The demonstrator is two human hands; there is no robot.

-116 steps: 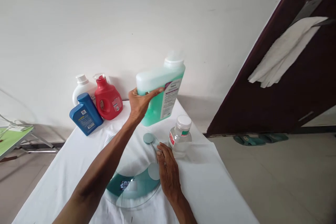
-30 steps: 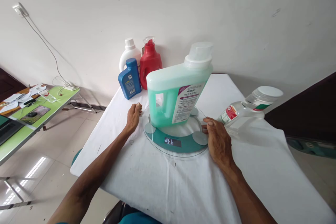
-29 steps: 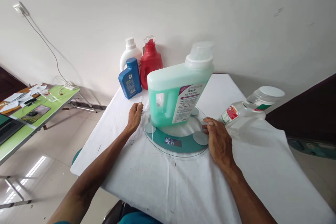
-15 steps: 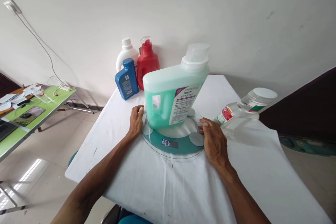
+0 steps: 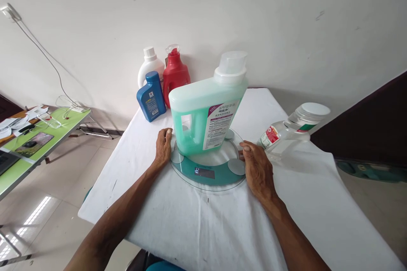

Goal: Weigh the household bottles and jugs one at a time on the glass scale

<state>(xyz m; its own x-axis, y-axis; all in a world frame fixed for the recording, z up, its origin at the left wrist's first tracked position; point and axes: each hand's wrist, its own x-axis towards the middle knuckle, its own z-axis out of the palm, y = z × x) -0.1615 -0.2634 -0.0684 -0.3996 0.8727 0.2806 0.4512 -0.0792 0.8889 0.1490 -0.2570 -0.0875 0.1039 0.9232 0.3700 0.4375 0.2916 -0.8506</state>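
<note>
One table (image 5: 197, 220) carries the jug (image 5: 206, 112), upright on the scale (image 5: 221, 178) at the clock's centre. I'd judge the jug best left untouched, with neither hand weighing on the scale, so its reading is true. From my remote seat, I see the left hand (image 5: 163, 147) at ten o'clock, loosely curled, and the right hand (image 5: 258, 168) at three, half bent. Neither holds the jug; whether either grasps the scale, I can't tell.

- A round glass scale (image 5: 222, 175) lies flat on the white cloth (image 5: 178, 224), with tiny lit marks on its dark screen (image 5: 205, 172).
- A big green jug (image 5: 206, 98) with a pale cap (image 5: 232, 63) stands up on the scale.
</note>
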